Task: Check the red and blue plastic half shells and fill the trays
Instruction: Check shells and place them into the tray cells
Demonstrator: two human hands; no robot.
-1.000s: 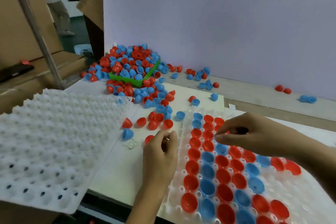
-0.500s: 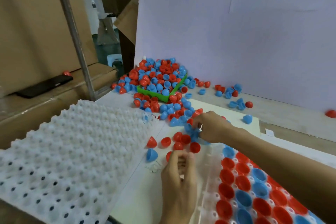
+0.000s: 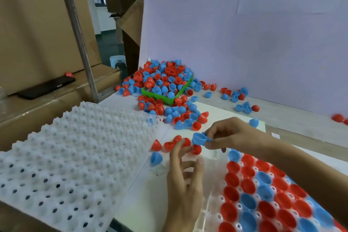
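White moulded tray, pocketed and holed, lies at near left on the desk; no shells in it. At near right a second tray, clear plastic, carries rows of red and blue half shells seated open side up.

Left hand is between the two trays, fingers loosely spread and raised, thumb up; its grip holds nothing that I can see. Fingertips reach toward a few loose red shells on the desk, with one blue shell just to their left.

Right hand comes in over the filled tray, forearm crossing its far corner. Its grip pinches a blue half shell between thumb and fingers, held above the desk, open side up and slightly tilted.

Farther back, a green bin is heaped with mixed shells, spilling all round it. Scattered strays lie along the foot of the white backboard, which bears printed characters. Cardboard boxes stand at far left, a dark phone resting on one.
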